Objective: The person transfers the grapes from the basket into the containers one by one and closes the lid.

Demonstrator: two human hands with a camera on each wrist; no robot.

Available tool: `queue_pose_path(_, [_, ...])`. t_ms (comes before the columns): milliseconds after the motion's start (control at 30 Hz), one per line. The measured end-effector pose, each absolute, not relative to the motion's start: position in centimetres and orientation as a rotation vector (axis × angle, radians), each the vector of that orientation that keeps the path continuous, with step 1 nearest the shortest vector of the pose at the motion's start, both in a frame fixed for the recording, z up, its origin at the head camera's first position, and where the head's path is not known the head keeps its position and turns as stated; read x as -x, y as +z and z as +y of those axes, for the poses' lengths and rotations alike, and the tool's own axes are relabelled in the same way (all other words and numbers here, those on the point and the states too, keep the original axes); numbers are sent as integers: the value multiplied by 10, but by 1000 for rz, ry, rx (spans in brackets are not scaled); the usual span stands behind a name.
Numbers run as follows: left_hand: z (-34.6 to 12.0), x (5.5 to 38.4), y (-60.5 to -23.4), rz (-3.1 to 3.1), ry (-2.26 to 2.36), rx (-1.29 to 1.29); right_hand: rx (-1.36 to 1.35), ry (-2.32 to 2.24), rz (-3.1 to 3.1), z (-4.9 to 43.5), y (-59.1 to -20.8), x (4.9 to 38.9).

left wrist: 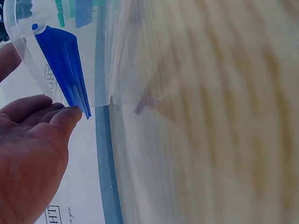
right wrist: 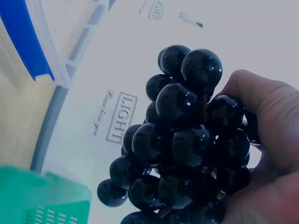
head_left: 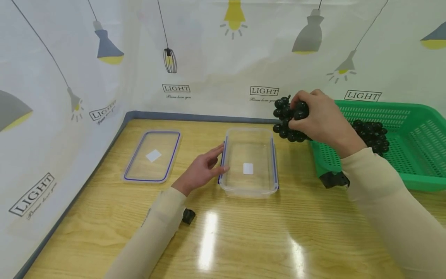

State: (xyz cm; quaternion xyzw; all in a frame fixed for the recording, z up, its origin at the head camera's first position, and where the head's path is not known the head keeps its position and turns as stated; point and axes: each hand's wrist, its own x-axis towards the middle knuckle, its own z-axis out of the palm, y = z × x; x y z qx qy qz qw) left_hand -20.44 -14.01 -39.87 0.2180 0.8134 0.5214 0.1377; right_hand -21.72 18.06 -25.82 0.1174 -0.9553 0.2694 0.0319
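Observation:
My right hand (head_left: pixel 322 120) grips a bunch of dark, shiny grapes (right wrist: pixel 180 144), thumb and fingers around one side of it. In the head view the bunch is held up between the clear container and the green basket. The clear plastic container (head_left: pixel 258 155) with blue side latches stands lidless on the table, a white label on its bottom. At its left side is my left hand (head_left: pixel 200 172), thumb at the rim and fingers extended along the wall. In the left wrist view those fingertips touch the hanging blue latch (left wrist: pixel 65 65).
A clear lid (head_left: pixel 162 147) with a blue seal lies flat left of the container. On the right stands the green perforated basket (head_left: pixel 418 139), with more dark grapes (head_left: pixel 371 133) in it, partly behind my right wrist. A lamp-printed backdrop (head_left: pixel 216 73) closes off the table's back and left.

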Motion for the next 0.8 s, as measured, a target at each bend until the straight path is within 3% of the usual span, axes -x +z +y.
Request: queue_pose_path(800, [-139,205,-400,2353,1542,-573,-562,882,-3034,99,-314,247])
